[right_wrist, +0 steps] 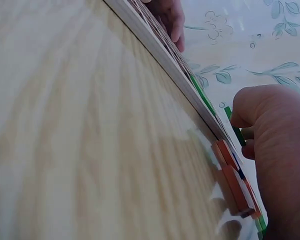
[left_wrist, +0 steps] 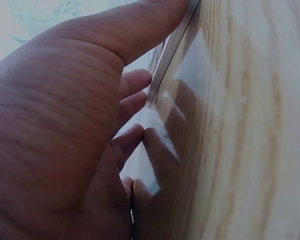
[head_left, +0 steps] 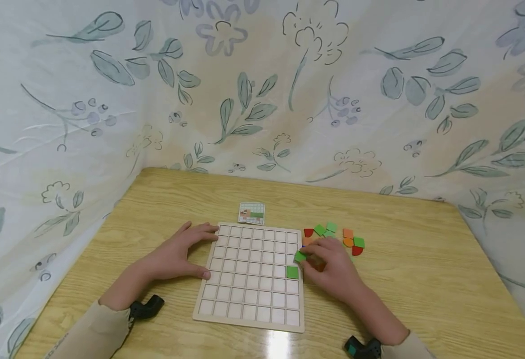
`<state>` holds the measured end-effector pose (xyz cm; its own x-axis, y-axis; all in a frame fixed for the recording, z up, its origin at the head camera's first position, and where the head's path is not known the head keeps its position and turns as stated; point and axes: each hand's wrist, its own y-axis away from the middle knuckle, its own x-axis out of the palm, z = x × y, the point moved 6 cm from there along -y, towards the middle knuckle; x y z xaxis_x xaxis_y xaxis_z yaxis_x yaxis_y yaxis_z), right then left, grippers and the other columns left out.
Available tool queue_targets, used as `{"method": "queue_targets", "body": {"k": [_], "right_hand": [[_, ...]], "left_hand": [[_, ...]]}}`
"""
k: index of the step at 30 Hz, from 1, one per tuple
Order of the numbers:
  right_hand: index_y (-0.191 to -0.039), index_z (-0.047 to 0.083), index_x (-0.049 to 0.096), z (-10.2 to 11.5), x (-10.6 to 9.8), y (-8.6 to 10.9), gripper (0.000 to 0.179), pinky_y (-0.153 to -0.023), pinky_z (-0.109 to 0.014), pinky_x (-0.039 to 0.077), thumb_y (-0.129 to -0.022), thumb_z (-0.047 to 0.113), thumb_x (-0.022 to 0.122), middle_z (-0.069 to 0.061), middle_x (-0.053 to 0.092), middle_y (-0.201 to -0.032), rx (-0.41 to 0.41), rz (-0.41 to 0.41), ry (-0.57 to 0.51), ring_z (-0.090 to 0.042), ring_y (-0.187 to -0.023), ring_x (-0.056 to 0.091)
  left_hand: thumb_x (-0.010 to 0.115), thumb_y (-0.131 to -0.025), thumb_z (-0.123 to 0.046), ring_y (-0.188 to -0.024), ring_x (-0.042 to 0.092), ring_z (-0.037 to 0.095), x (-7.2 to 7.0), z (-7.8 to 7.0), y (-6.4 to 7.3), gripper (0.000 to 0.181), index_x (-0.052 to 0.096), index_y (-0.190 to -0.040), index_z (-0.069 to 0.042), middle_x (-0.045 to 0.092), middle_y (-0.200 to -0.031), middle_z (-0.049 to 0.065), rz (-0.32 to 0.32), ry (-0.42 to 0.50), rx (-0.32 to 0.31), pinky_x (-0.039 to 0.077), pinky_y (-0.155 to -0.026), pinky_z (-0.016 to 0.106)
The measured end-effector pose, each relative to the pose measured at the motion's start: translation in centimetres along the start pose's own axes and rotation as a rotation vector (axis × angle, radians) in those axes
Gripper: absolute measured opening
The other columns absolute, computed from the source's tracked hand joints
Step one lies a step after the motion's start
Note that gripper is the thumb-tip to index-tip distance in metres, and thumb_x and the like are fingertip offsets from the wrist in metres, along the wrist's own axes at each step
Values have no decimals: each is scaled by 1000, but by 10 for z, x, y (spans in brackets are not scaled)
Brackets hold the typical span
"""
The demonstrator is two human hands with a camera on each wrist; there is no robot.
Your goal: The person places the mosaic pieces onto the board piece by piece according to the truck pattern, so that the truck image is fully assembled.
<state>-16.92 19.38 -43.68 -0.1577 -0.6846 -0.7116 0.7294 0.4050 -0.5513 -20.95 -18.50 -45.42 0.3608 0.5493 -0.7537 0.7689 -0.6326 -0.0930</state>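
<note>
A pale wooden grid board (head_left: 244, 321) lies on the table, with one green square tile (head_left: 292, 272) set in its rightmost column. My right hand (head_left: 334, 269) pinches another green tile (head_left: 300, 257) between thumb and fingers, just over the board's right edge; the right wrist view shows that green tile (right_wrist: 235, 126) tilted at the fingertips. At the board's left side rests my left hand (head_left: 172, 254), fingers spread, thumb and fingertips along the edge. In the left wrist view its thumb (left_wrist: 155, 22) lies against the board's side.
Loose tiles lie right of the board, among them an orange tile (head_left: 348, 233), a green tile (head_left: 358, 242) and a red rounded tile (head_left: 357, 251). A small pattern card (head_left: 251, 213) sits behind the board. Floral cloth (head_left: 262, 99) hangs behind the wooden table (head_left: 424, 279).
</note>
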Motion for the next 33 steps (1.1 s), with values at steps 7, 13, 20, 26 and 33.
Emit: {"method": "queue_targets", "body": {"k": [7,13,20,26,33], "right_hand": [[-106,13,83,2,11,-5,23,-89,-40,48,-84,12,89,6,73,-105,-24,53,1,-15,-98,61],[-104,13,83,3,13,-3,23,-85,-39,47,-82,12,90,7,71,-100,-62,44,17,-13,-94,59],[-104,15,83,16,13,1,21,-86,-35,42,-83,12,87,8,72,-99,-116,69,-16,-11,-89,54],[-105,15,83,29,12,5,22,-87,-37,46,-83,12,87,7,73,-104,-175,71,-24,-13,-95,61],[-107,15,83,30,18,2,22,-89,-37,47,-85,13,86,7,73,-106,-175,74,-41,-14,-97,63]], "left_hand": [[95,-79,-59,-158,39,28,0,0,1,91,63,-152,-14,47,-169,2,-11,-40,8,5,-130,63],[95,-81,-58,-162,32,28,1,-2,1,93,61,-155,-13,43,-172,2,13,-36,-10,3,-132,61],[93,-83,-60,-165,21,37,1,-4,1,93,58,-159,-18,35,-176,-6,45,7,-84,17,-130,63],[92,-84,-59,-163,30,28,1,-6,0,90,60,-157,-18,36,-175,-6,46,2,-63,31,-125,61],[91,-85,-59,-164,27,31,0,-5,1,86,61,-155,-19,35,-176,-6,51,-13,-55,30,-125,62]]}}
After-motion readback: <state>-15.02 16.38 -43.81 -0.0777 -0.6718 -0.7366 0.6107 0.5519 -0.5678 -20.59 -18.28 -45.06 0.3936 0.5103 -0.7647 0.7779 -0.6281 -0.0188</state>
